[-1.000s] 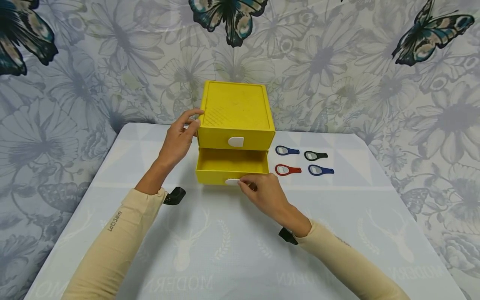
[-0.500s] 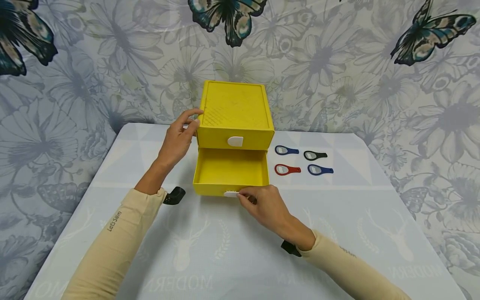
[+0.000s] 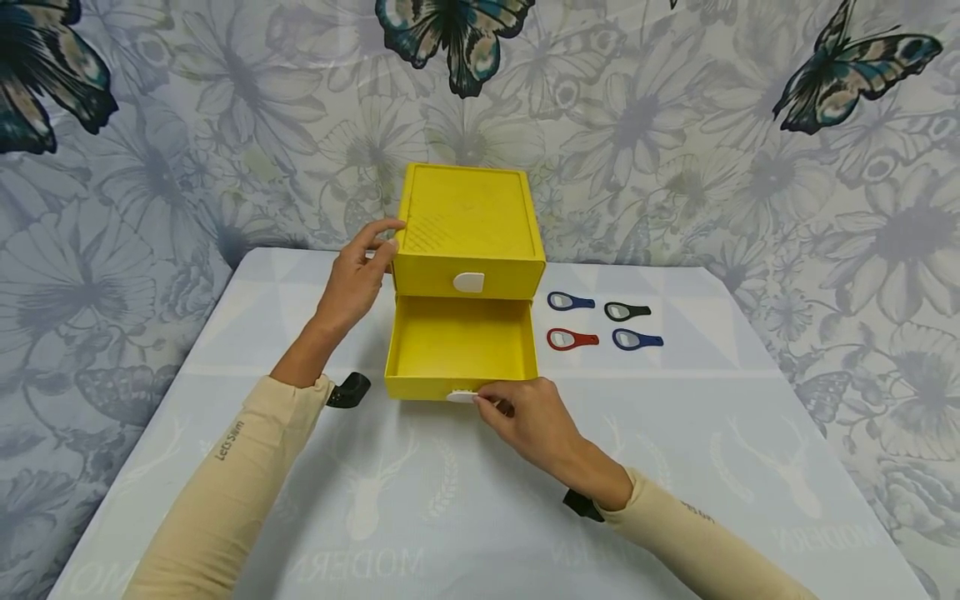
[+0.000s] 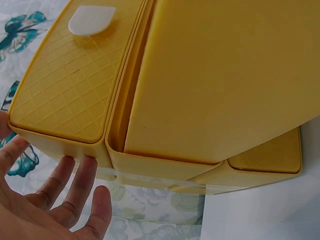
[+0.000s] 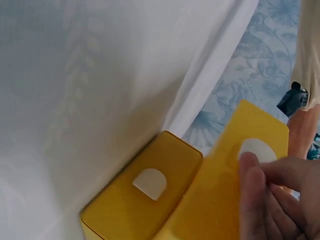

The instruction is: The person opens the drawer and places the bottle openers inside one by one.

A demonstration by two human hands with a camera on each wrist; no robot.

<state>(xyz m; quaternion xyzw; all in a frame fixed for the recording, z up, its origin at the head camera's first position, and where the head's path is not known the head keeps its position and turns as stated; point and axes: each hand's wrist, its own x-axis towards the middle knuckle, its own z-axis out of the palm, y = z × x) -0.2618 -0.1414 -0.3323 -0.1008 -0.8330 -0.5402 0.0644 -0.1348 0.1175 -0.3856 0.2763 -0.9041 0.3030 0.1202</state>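
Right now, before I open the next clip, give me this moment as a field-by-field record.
Yellow drawer unit: stands on the table
Top drawer: closed
Open drawer: pulled out below the top one
Left hand: touches the unit's side
Right hand: pinches the open drawer's white handle
Right of unit: red handled item, black handled item, two blue handled items

The right hand point(image 5: 277, 200) pinches the rounded white handle point(image 5: 260, 148) of a yellow drawer point(image 5: 215, 192), beside a second yellow drawer front point(image 5: 120, 210) with its own white handle point(image 5: 151, 183), near a pale leaf-patterned cloth point(image 5: 100, 100), while a beige sleeve point(image 5: 310, 50) with a black device point(image 5: 292, 101) at its cuff shows beside blue floral fabric point(image 5: 260, 50).
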